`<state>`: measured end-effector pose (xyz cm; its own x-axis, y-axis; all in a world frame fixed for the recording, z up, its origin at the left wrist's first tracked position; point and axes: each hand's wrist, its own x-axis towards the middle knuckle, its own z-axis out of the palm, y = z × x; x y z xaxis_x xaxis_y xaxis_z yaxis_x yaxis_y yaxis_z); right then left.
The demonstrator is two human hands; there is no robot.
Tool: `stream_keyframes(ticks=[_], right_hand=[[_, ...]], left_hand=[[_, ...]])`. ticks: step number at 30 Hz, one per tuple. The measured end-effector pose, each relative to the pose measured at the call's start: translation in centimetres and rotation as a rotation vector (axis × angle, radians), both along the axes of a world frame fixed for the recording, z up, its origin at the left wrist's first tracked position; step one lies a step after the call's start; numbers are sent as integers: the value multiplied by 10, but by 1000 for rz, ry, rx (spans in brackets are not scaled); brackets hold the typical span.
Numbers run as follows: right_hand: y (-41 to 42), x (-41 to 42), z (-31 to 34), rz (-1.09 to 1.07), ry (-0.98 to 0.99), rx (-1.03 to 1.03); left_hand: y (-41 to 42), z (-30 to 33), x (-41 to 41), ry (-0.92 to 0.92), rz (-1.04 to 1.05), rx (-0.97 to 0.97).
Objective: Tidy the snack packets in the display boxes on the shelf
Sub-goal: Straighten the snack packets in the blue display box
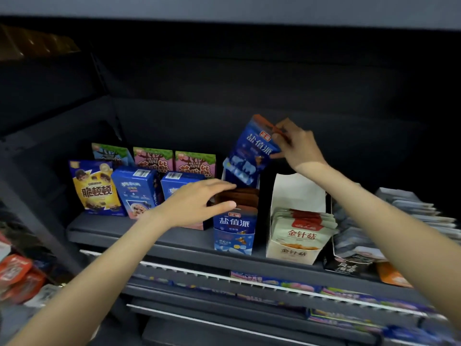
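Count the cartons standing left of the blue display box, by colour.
Pink cartons: 2
Blue cartons: 2
Green-and-blue carton at the back: 1
Total: 5; the yellow-and-purple pouch is a bag, not counted.

dark shelf (139,234), display boxes (233,236), snack packets (96,188)

Left of the blue display box (234,233) stand three pink-and-green cartons (153,158), two blue cartons (136,191) and one yellow-fronted pouch (96,189).
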<state>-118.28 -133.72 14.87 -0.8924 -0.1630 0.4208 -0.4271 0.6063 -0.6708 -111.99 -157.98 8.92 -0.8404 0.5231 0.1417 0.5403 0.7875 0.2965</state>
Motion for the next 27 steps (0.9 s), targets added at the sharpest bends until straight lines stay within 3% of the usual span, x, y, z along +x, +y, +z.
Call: stream_keyframes(ticks=[12, 15, 19, 22, 25, 27], right_hand=[[-38, -38, -33, 31, 22, 804], [-44, -49, -37, 3, -9, 836], [-44, -45, -33, -7, 109, 755], [-37, -23, -23, 218, -40, 573], [-28, 0, -21, 452, -163, 662], [-24, 5, -25, 497, -182, 708]], left_hand=[[0, -18, 11, 215, -13, -41], [-1, -21, 11, 254, -24, -46], [-1, -23, 13, 313, -23, -44], [-1, -26, 16, 350, -6, -41], [-1, -27, 17, 367, -4, -41], [0, -27, 18, 370, -4, -41]])
